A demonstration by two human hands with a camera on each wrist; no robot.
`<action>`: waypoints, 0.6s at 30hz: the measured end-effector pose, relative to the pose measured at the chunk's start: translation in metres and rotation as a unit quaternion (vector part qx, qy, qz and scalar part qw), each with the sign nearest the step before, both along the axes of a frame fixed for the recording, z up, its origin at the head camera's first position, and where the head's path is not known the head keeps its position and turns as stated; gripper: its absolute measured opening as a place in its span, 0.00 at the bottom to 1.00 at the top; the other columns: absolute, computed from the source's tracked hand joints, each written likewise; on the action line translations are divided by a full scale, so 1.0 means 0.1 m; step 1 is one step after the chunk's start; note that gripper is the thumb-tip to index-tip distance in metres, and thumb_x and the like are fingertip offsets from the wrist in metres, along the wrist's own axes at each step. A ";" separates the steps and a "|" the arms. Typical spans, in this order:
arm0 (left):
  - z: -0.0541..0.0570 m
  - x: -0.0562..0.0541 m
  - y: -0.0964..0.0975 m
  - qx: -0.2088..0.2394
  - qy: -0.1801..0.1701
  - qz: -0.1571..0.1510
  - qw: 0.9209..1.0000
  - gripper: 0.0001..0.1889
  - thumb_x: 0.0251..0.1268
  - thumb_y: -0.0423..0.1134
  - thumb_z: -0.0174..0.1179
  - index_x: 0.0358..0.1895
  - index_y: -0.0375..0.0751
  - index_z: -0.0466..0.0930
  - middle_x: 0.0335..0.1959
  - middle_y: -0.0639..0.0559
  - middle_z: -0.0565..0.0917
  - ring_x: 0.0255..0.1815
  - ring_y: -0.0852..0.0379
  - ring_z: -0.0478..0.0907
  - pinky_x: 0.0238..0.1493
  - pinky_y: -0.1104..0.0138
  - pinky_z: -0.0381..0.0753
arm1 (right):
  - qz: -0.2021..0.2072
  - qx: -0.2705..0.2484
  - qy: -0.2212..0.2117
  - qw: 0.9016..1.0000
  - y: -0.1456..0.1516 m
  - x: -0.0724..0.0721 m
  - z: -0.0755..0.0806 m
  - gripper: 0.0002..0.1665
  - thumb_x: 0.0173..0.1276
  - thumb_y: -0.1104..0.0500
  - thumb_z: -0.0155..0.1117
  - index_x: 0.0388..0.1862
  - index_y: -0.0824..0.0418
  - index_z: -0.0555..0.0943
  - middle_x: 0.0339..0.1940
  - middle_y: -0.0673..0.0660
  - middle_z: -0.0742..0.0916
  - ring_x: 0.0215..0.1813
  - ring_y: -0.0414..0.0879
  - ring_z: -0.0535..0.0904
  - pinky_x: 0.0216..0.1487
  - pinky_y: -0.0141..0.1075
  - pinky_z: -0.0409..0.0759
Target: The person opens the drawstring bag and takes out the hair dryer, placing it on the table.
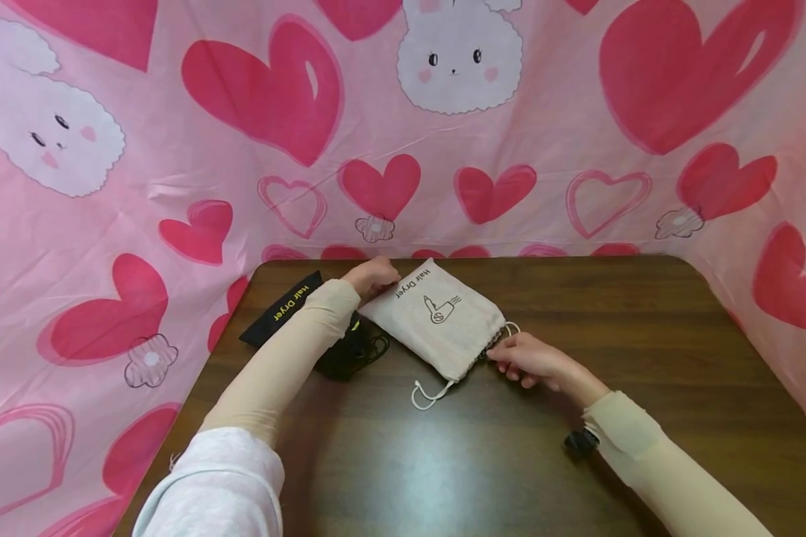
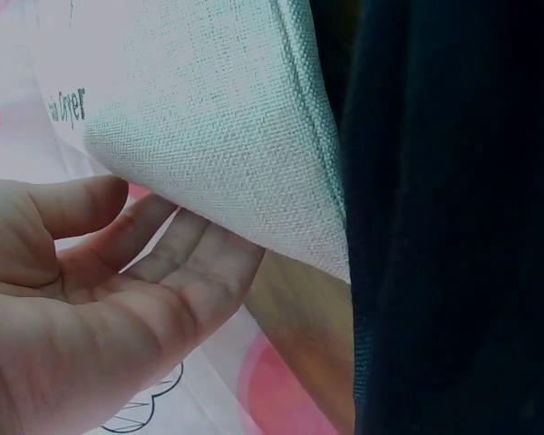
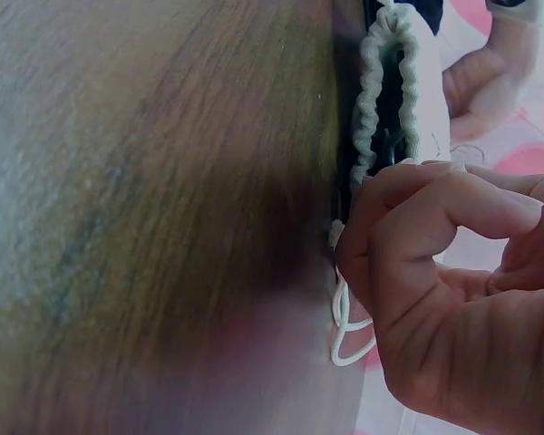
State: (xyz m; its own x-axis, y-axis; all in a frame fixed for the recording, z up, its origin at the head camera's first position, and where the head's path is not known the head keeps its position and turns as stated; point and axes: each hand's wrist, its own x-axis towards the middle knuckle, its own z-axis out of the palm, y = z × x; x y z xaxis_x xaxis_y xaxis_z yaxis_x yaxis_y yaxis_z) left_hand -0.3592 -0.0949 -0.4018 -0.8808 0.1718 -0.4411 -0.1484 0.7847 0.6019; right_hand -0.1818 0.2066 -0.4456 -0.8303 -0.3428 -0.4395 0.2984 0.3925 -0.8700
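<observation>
A beige fabric drawstring bag (image 1: 433, 317), printed "Hair Dryer" with a hair-dryer drawing, lies slantwise on the table. My left hand (image 1: 374, 276) is at its far left end. In the left wrist view the extended fingers (image 2: 177, 249) go behind the bag's lower edge, and the thumb tip comes close to that edge. At the gathered mouth (image 3: 411, 100), which gapes on something dark, is my right hand (image 1: 530, 358) with bent fingers. I cannot tell whether it pinches the rim. White drawstring loops (image 1: 432, 397) hang out at both mouth corners.
Left of the bag, a black pouch (image 1: 289, 306) with yellow "Hair Dryer" lettering lies partly behind my left forearm, with dark cords (image 1: 359, 358) beside it. The brown wooden table (image 1: 416, 477) ends at a pink curtain (image 1: 443, 142) with hearts and rabbits.
</observation>
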 end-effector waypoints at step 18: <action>-0.02 0.03 -0.05 0.049 0.001 0.004 0.999 0.15 0.72 0.27 0.49 0.23 0.40 0.65 0.20 0.53 0.66 0.22 0.57 0.64 0.31 0.63 0.65 | 0.001 0.001 -0.006 1.000 -0.07 -0.02 -0.02 0.17 0.82 0.57 0.59 0.31 0.64 0.76 0.21 0.51 0.76 0.21 0.40 0.68 0.19 0.30 0.65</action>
